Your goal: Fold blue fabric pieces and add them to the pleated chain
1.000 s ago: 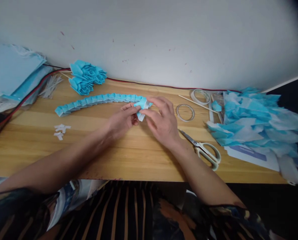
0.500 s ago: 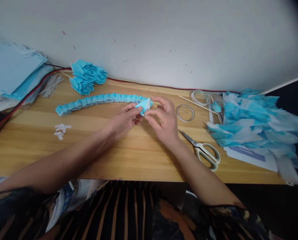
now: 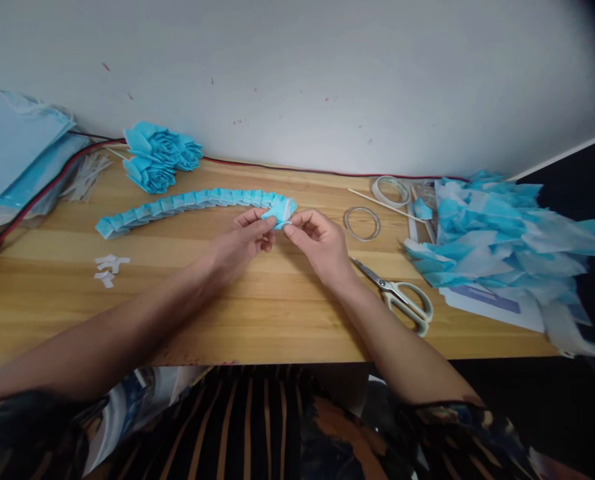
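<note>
A small folded piece of blue and white fabric [image 3: 276, 216] is pinched between both hands over the middle of the table. My left hand [image 3: 247, 237] grips its left side, thumb on top. At its right edge, my right hand [image 3: 320, 243] closes thumb and finger on the piece. Just behind, a long curved row of similar folded blue pieces [image 3: 192, 200] lies on the wood, its right end partly hidden by the held piece. Scissors [image 3: 397, 293] with cream handles rest to the right of my right forearm.
Blue fabric roses [image 3: 160, 157] lie at the back left, near stacked blue sheets [image 3: 17, 150] and a red-black cable [image 3: 287, 167]. White scraps [image 3: 110, 267] sit front left. Tape rolls [image 3: 362, 225], a thin stick [image 3: 384, 205] and a heap of blue-white petals [image 3: 512, 233] occupy the right.
My right-hand fingers have drawn in from a looser spread to a pinch at the piece's right edge. The whole view has shifted slightly, moving the table's things a little left.
</note>
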A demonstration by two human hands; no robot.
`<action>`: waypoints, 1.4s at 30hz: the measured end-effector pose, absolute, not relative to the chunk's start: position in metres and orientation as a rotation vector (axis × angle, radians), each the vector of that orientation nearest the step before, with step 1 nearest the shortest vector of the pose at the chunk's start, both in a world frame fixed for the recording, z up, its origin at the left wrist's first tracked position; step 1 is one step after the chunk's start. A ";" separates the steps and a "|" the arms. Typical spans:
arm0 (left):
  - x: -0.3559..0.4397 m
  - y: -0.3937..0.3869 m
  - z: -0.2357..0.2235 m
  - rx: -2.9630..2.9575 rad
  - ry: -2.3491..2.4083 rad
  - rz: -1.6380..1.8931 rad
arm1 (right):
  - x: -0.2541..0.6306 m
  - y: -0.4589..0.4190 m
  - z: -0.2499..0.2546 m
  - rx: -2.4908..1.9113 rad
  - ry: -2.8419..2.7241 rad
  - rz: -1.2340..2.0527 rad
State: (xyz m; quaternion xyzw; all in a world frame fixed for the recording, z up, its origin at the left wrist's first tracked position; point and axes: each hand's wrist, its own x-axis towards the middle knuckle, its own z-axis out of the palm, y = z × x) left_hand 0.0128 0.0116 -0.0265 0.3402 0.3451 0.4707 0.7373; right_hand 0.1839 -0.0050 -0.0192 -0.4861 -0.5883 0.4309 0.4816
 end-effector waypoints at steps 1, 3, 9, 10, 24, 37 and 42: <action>0.013 0.012 -0.027 0.755 0.757 1.033 | 0.184 -0.005 -0.019 -1.168 -1.416 1.073; 0.013 0.012 -0.026 0.767 0.755 1.037 | 0.184 -0.004 -0.018 -1.138 -1.382 1.114; 0.014 0.011 -0.025 0.799 0.756 1.055 | 0.185 -0.003 -0.022 -1.095 -1.270 1.279; 0.014 0.011 -0.025 0.804 0.762 1.056 | 0.185 -0.003 -0.022 -1.097 -1.265 1.297; 0.015 0.011 -0.028 0.946 0.810 1.078 | 0.186 0.001 -0.030 -1.026 -1.311 1.283; 0.015 0.012 -0.030 1.123 0.945 1.073 | 0.185 0.001 -0.028 -1.067 -1.362 1.228; 0.014 0.013 -0.027 1.213 1.022 1.075 | 0.185 0.001 -0.026 -1.083 -1.367 1.237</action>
